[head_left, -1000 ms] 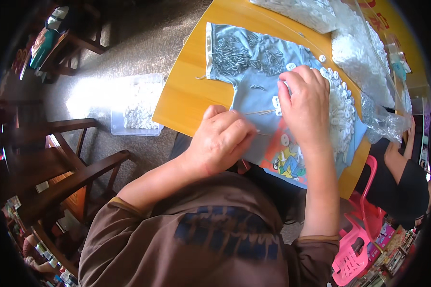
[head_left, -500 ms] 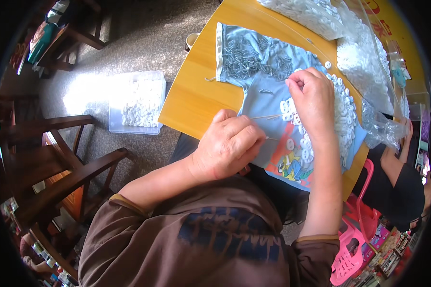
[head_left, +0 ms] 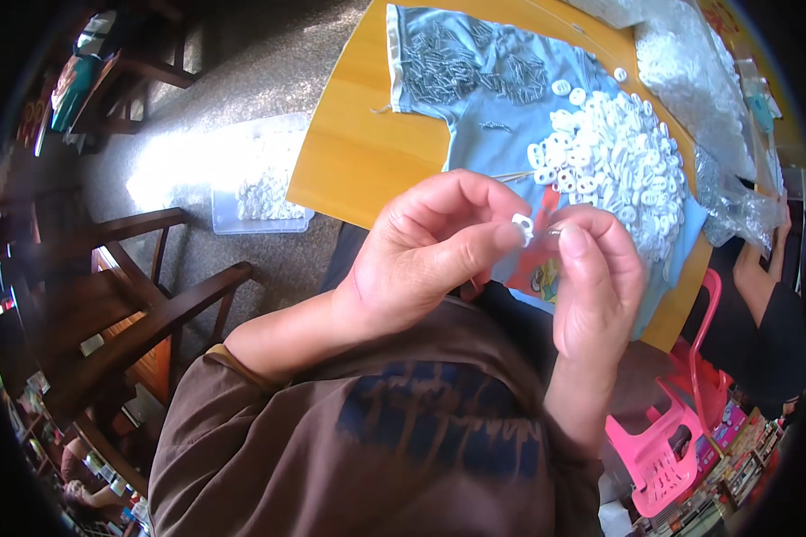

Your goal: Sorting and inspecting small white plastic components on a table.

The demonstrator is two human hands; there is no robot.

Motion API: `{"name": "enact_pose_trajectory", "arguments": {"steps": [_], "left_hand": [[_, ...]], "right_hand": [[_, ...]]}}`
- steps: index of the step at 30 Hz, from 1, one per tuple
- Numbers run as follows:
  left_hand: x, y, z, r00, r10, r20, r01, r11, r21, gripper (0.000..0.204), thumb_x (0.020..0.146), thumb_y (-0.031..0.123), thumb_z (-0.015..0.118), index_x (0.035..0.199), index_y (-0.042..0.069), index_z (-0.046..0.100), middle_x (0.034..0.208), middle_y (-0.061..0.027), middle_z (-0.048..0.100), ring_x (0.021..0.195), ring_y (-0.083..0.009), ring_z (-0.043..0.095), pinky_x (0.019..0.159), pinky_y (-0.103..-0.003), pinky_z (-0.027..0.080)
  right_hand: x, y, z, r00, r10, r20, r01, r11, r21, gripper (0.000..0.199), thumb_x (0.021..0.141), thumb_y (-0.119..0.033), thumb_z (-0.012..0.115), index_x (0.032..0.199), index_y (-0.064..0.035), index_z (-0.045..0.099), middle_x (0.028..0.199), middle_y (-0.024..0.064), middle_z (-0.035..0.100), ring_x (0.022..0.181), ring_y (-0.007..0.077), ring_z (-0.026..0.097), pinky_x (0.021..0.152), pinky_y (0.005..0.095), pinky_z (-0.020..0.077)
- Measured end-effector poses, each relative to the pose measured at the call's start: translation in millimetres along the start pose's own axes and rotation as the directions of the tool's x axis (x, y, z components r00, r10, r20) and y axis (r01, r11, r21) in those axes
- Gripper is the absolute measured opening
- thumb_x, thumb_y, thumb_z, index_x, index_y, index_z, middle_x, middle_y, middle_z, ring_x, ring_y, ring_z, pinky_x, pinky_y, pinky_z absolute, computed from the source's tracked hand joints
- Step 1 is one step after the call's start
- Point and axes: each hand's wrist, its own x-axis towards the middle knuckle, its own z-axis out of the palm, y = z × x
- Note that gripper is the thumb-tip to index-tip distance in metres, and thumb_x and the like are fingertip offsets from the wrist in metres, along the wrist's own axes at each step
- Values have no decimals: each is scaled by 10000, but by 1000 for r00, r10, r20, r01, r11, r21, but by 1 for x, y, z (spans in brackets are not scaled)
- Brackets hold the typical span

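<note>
Two hands meet close to the chest: the left hand (head_left: 430,255) pinches a small white plastic piece (head_left: 523,225) at its fingertips, and the right hand (head_left: 595,277) touches it with a thin metal pin (head_left: 553,232). Beyond them, a heap of white pieces (head_left: 613,157) lies on a blue cloth (head_left: 483,125) over the yellow tabletop (head_left: 349,152). Farther left, a clear box (head_left: 260,179) sits on the floor.

Glossy white plastic rings (head_left: 613,152) lie on matt blue cloth (head_left: 483,107) over smooth wooden table (head_left: 349,152).
</note>
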Motion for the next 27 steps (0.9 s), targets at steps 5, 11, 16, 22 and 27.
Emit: {"name": "enact_pose_trajectory", "arguments": {"steps": [5,11,16,22,27], "left_hand": [[-2,-7,7,999,-12,29,13,1000,-28,133,840,36,584,967,17,550,820,-41,582,636,-63,500,556,-190,413],[-6,-13,13,999,-36,12,36,999,17,137,838,36,588,967,16,551,832,-47,592,647,-63,508,558,-189,413],[-7,-16,15,1000,-24,-17,25,998,50,133,835,36,589,961,13,552,835,-56,590,660,-67,515,562,-189,416],[-5,-16,17,999,-41,-34,45,994,100,130,829,26,592,953,15,554,852,-45,584,657,-62,510,566,-183,417],[-6,-14,17,999,-38,-27,41,993,114,122,829,21,591,945,17,553,856,-36,578,649,-53,502,576,-177,416]], "right_hand": [[-11,10,-6,1000,-16,15,15,996,84,82,866,-71,550,872,9,565,797,25,592,665,32,478,591,168,392],[-15,13,-9,997,-63,33,59,993,101,65,869,-55,542,874,8,561,790,15,582,661,21,452,571,159,366],[-17,18,-14,997,-55,62,47,991,125,64,874,-55,536,874,6,553,768,7,566,636,16,428,554,157,350],[-18,19,-16,995,-77,63,70,992,106,50,874,-38,530,875,8,548,791,4,557,622,11,413,547,155,340],[-18,19,-15,996,-77,45,75,996,39,21,845,-1,550,856,13,540,794,23,557,640,41,445,577,178,364]]}}
